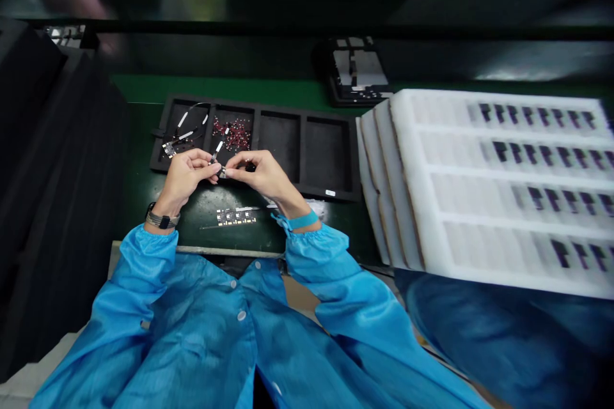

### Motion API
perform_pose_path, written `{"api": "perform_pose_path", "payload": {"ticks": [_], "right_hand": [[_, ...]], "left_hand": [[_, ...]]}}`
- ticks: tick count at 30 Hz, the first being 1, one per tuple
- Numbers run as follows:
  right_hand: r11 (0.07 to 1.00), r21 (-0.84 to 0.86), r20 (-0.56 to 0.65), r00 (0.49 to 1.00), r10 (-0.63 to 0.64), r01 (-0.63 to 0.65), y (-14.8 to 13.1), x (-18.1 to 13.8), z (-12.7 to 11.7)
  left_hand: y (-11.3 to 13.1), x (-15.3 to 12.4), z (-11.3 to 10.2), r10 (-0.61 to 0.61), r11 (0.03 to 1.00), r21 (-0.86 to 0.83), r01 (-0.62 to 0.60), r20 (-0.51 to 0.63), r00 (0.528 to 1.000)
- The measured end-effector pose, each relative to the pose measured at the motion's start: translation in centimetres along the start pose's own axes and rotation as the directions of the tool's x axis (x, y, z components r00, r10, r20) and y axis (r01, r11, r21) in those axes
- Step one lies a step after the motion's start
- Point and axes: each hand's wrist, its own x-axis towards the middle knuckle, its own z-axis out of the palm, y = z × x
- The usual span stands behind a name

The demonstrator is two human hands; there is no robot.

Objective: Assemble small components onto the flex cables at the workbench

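Left fingers [205,167] pinch a white-tabbed cable [217,151], right fingers [235,167] closed on a tiny dark part [222,172] at its end; a strip of circuit boards [236,217] lies just below, loose red components [231,133] in a black tray [288,107] just beyond.

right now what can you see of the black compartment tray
A matte black tray, foam-looking, lies flat on the green bench, with four rectangular compartments in a row. The leftmost holds thin cables and small boards, the next a heap of tiny reddish parts. A small white label sits on its front edge.

Green workbench [144,188]; black foam tray [281,137]; circuit-board strip [235,217]
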Motion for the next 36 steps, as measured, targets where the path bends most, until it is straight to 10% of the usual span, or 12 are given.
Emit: {"api": "perform_pose_path", "payload": {"ticks": [12, 19, 23, 28, 32, 36], "right_hand": [[0.998, -0.033, -0.067, 0.996, -0.058, 0.056, -0.3, 0.2, -0.1], [0.983, 0.181, -0.144, 0.990, -0.004, 0.030, 1.2, -1.6, -7.0], [0.941, 0.326, -0.320, 0.947, 0.013, 0.097, 2.6, -1.9, -9.2], [0.913, 0.368, -0.529, 0.847, 0.051, 0.175, 3.4, -1.3, -10.3], [0.927, 0.347, -0.585, 0.805, 0.093, 0.145, 4.5, -1.1, -11.4], [0.931, 0.340, -0.643, 0.755, 0.128, 0.131, 5.6, -0.9, -12.1]], "left_hand": [[0.5, -0.1, 0.2, 0.157, 0.987, 0.037, -0.154, -0.114, 0.981], [6.2, 2.8, 2.7, 0.584, 0.767, 0.438, -0.469, -0.173, 0.793], [8.6, 10.9, 8.2, 0.707, 0.482, 0.660, -0.576, 0.096, 0.701], [7.3, 21.2, 20.0, 0.437, 0.016, 0.836, -0.548, 0.487, 0.756], [3.7, 24.2, 27.5, 0.273, -0.088, 0.801, -0.591, 0.591, 0.759], [1.4, 24.4, 29.5, 0.174, -0.115, 0.773, -0.624, 0.634, 0.754]]}}
